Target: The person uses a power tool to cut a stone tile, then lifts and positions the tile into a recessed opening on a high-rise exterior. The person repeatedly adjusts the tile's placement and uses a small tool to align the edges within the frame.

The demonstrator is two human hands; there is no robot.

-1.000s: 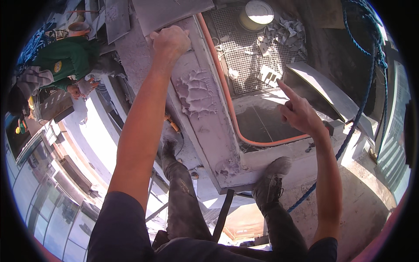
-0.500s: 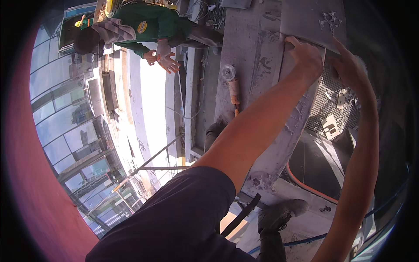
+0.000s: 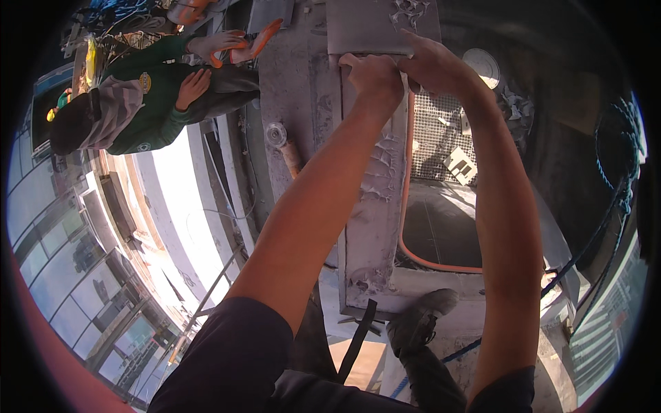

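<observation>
A flat grey slab with pale lumpy mortar on its top lies across a long ledge streaked with mortar. My left hand curls its fingers over the slab's near edge. My right hand grips the slab's right corner, close beside the left; its index finger lies along the side and the thumb tucks toward the edge. The undersides of both hands' fingers are partly hidden. Left of my forearm, what looks like an angle grinder with an orange body rests on the ledge.
At the left a person in a green top handles an orange glove. Right of the ledge are an opening edged by an orange hose, mesh with broken pieces, and a round white lid. Blue rope hangs at the right.
My view has swung, so the ledge and slab appear farther left. My right hand has closed in on the slab's corner beside my left. The other person now has an orange glove in hand.
</observation>
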